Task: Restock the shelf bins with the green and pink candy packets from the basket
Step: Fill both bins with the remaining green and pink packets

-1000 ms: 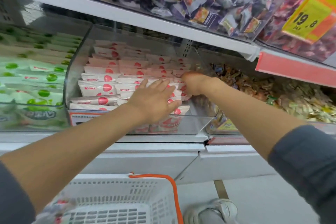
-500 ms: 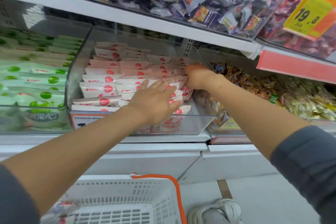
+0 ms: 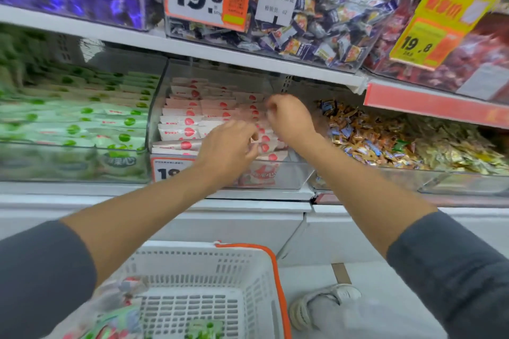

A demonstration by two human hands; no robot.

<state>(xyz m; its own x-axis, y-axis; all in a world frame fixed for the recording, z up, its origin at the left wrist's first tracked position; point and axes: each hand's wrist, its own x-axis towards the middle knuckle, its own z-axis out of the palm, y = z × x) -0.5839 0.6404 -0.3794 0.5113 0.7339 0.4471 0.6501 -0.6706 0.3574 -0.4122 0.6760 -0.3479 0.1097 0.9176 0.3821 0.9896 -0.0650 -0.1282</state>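
**Pink bin being tidied, basket not yet empty**

Head view. Reaches with both arms into the clear bin (image 3: 292, 173) of pink packets (image 3: 181, 132), in the middle of the lower shelf.

Has changed the left hand (image 3: 227, 147) within the last second. Before, lay flat with straight fingers on the front rows. Now bent at the fingers, tips down on the packets. Cannot tell through the blur if gripping a packet or only pushing.

Has lifted the right hand (image 3: 289, 118) too, away from the right wall of the bin and up toward the back rows. Curled like a loose fist, maybe pinching a packet edge, but cannot say for sure.

Probably means the end of pressing down and the start of straightening single packets. Seems nearly done with this bin.

Shows the green packets (image 3: 74, 129) in the neighbour bin on the left, lying in neat layers.

Shows also the white basket (image 3: 192, 259) lower down, between the arms, with a few leftover packets (image 3: 203, 329), green and pink, at its bottom. Judging from that, needs more reaches down to the basket before finishing.
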